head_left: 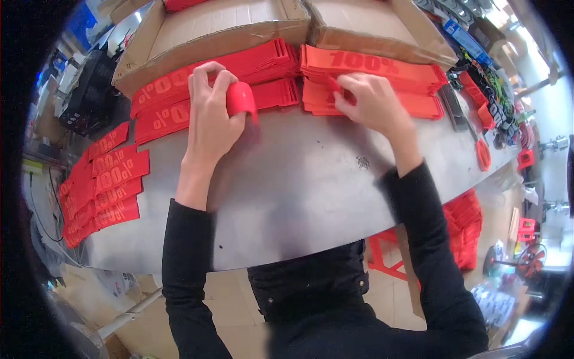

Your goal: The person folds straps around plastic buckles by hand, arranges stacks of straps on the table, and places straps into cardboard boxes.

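Observation:
My left hand (210,110) grips a red strip (241,99) that is bent or rolled over at its end, just above the metal table (299,191). My right hand (368,102) rests on a stack of red "100%" labels (382,81) at the far right and pinches the edge of the top piece. Another stack of red "100%" labels (179,99) lies behind and to the left of my left hand.
Two open cardboard boxes (221,30) stand at the back edge. Finished red labels (104,185) overlap in a row at the table's left end. Tools and red parts (484,107) clutter the right end. A red stool (388,257) stands below the table.

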{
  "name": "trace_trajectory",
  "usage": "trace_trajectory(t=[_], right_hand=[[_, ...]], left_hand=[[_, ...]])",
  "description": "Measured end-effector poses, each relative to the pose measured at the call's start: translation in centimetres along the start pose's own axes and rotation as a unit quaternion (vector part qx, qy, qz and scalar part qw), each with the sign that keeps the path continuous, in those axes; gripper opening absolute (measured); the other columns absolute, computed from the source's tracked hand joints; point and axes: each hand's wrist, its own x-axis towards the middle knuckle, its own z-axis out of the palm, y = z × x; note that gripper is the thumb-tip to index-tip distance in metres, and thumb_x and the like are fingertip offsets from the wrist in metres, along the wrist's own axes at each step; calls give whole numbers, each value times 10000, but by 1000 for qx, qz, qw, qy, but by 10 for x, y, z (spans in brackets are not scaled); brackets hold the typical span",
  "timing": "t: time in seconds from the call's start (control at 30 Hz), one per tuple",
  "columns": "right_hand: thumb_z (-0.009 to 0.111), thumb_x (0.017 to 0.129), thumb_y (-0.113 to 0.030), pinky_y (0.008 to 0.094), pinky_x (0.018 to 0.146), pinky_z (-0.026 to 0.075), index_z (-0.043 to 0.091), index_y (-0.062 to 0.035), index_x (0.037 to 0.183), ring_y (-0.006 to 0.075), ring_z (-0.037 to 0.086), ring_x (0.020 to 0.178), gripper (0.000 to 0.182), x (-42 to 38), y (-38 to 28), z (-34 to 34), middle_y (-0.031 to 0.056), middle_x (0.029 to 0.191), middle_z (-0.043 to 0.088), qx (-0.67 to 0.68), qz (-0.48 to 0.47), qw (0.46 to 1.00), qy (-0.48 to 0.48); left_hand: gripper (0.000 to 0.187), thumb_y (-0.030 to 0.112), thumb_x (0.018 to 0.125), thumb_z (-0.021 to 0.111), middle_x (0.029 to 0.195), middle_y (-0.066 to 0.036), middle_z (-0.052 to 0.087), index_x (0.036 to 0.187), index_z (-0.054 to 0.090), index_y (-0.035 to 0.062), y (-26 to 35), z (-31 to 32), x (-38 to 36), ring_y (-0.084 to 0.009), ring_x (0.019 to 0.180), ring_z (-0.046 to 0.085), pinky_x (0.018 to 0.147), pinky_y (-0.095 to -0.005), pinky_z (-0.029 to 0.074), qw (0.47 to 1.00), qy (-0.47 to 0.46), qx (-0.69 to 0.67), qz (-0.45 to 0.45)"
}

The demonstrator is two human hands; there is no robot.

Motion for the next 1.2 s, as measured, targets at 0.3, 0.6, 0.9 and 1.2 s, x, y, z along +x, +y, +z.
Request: trace_trajectory(t=[0.3,0.6,0.9,1.2], right_hand=[[600,1008,-242,332,796,534,612,7,1080,194,657,923,260,-5,-64,16,125,1004,674,727,259,618,149],[671,977,-176,295,886,530,651,-8,1209,122,647,981,287,-3,-67,24,51,1072,693,787,196,584,38],[699,950,-122,294,912,542,665,-6,1173,128,658,1010,253,-7,-56,28,60,1096,694,841,159,516,-14],[693,958,-127,295,913,549,659,-19,1138,131,658,1006,213,-6,-58,27,52,1091,691,845,156,511,-23]], left_hand=[[323,11,833,596,1114,-187,628,1156,594,5,46,-21,-6,-349,975,641,856,-375,508,956,-137,-236,-105],[492,224,886,675,1113,-176,585,1316,541,25,60,-22,-5,-334,988,602,848,-392,491,955,-75,-284,-32],[730,454,829,766,1125,-181,518,1365,470,57,59,-21,-7,-375,945,607,763,-461,533,952,-108,-287,-16],[818,666,910,575,1125,-189,515,1346,465,-17,63,-18,-9,-340,1039,550,928,-419,459,936,-114,-328,-62]])
